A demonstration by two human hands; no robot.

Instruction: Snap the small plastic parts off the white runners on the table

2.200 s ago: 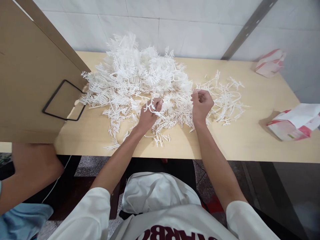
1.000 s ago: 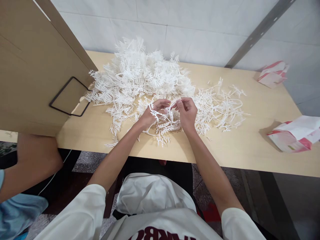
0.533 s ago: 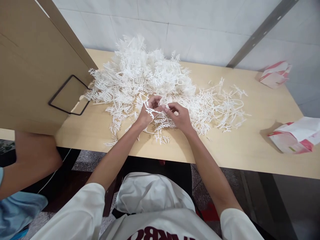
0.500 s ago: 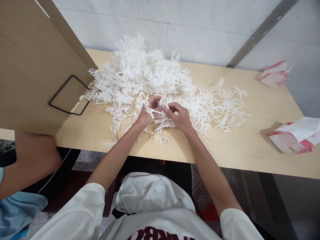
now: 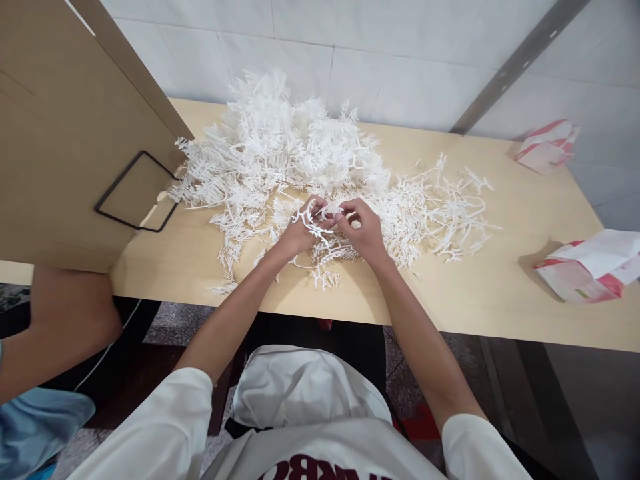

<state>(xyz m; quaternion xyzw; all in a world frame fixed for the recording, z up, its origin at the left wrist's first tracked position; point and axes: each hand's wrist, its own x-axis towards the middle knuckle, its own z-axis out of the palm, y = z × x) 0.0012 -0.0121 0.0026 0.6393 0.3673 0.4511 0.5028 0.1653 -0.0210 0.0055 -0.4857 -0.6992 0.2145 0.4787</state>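
A white branched plastic piece (image 5: 306, 217) with short prongs is held by my left hand (image 5: 299, 235), its fingers closed round it. My right hand (image 5: 363, 230) pinches the white material at the same spot, thumb against forefinger, close beside the left fingertips. Just what lies between the two sets of fingertips is too small to make out. Behind and beneath both hands spreads a big heap of white branched plastic pieces (image 5: 295, 147). Looser, stringier pieces (image 5: 455, 213) trail off to the right of the heap.
The light wooden table (image 5: 450, 300) runs up against a tiled wall (image 5: 400, 60). On the left stands a brown board (image 5: 65, 147) with a black wire loop (image 5: 137, 193). Two red-and-white paper bags (image 5: 585, 267) sit at the right. Another person's arm (image 5: 70, 333) is at lower left.
My left hand has turned slightly and shifted a little right, and the branched piece in it has swung with it. My right hand stays close by, still pinching.
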